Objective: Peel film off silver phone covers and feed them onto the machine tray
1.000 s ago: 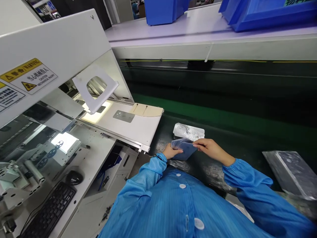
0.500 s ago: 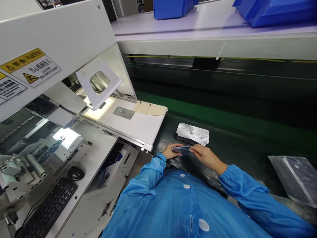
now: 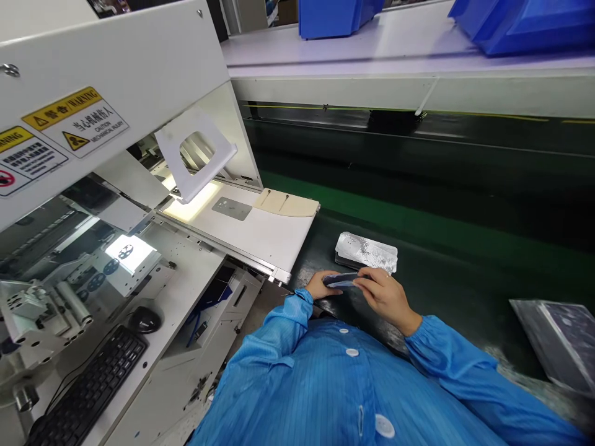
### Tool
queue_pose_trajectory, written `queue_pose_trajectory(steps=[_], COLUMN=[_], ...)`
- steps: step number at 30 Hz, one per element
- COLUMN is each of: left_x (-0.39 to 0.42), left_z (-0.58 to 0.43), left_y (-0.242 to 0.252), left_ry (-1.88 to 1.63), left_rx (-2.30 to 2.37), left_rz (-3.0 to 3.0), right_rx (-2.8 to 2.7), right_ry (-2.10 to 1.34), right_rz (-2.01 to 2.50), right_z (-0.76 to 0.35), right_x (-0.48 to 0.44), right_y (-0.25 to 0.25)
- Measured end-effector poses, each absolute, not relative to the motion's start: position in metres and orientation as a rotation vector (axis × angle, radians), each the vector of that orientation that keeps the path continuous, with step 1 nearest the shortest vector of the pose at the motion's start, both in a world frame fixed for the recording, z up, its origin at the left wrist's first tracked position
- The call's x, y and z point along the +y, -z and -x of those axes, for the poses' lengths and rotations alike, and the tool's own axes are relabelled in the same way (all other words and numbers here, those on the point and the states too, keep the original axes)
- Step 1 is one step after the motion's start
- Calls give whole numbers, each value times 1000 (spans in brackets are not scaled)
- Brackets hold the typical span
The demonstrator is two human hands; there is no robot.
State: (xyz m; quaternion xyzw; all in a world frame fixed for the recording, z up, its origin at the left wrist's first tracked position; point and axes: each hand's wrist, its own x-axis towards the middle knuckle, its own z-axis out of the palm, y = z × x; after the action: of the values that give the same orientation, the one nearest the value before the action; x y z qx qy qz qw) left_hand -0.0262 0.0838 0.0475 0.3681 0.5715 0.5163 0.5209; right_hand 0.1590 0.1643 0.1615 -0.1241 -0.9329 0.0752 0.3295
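A thin, dark, phone-sized panel [image 3: 341, 280] with a bluish, glossy edge is held low in front of my body. My left hand [image 3: 321, 285] grips its left end, fingers and thumb closed around it. At the right end, the fingertips of my right hand [image 3: 383, 297] are pinched on the panel's edge. Whether a film lies over the panel I cannot tell. Just beyond my hands, a stack of silvery, shiny flat pieces [image 3: 366, 251] rests on the dark green belt [image 3: 446, 266].
To the left, a white machine [image 3: 116, 74] with warning labels has a short conveyor [image 3: 279, 238] carrying a grey panel with holes [image 3: 232, 209]. A keyboard [image 3: 88, 384] and mouse [image 3: 144, 320] lie below. A flat plastic-wrapped pack [image 3: 555, 337] is at right; blue bins [image 3: 328, 18] stand on the shelf.
My right hand has turned slightly and its fingers sit closer over the panel's right end. The panel now looks flatter and more edge-on. The view has shifted slightly.
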Motion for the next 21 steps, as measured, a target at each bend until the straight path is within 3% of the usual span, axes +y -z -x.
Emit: queue_pose_trajectory(steps=[10,21], left_x=[86,85], left_z=[26,28], left_y=[-41,-52], left_ry=[-1211,-1259], left_rx=[1433,1347], left_rz=[-887,-960], right_rx=[-2527,-2427], right_ry=[-312,-237], right_rz=[371,202], right_z=[-147,-145], right_x=[183,177], right_y=[-139,-159])
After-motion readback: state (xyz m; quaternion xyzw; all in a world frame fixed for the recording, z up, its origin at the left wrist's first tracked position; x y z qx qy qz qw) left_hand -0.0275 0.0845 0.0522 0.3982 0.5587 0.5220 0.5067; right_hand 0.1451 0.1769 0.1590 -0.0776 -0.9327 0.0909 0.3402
